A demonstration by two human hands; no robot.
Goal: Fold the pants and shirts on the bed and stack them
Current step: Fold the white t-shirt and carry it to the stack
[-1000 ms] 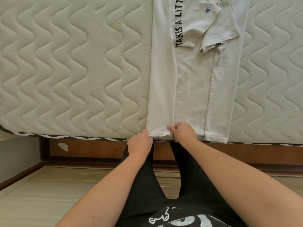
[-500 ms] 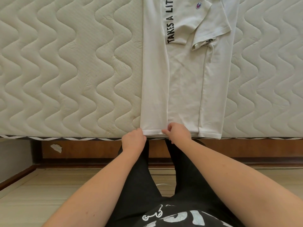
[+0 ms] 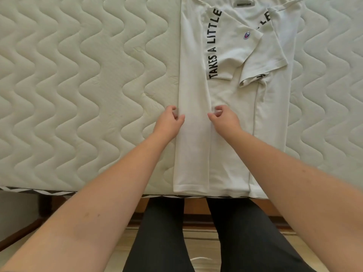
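1. A white shirt [image 3: 231,118] is laid flat on the mattress [image 3: 78,85], with its hem at the near edge of the bed and its collar at the far side, at the top of the view.
2. The shirt is made of a soft, matte knit cloth. Both long sides are folded inward, so a narrow, long rectangle is formed, and two straight fold lines are seen along its length.
3. Black block letters, "TAKES A LITTLE", are printed on the left folded panel. A short sleeve [image 3: 263,54] is turned over the middle, and a small round logo is seen beside it.
4. The left hand [image 3: 170,122] is placed at the left edge of the shirt, about halfway up. Its fingers are curled, and the cloth edge is pinched between the thumb and the fingertips.
5. The right hand [image 3: 225,119] is placed on the left fold line of the shirt. Its fingers are bent, and a small bit of cloth appears to be pinched by the thumb and the forefinger.
6. The mattress is covered with a cream quilted cloth, stitched in wavy lines that make soft, puffy ridges.
7. A brown wooden bed frame [image 3: 196,211] is seen under the mattress edge.
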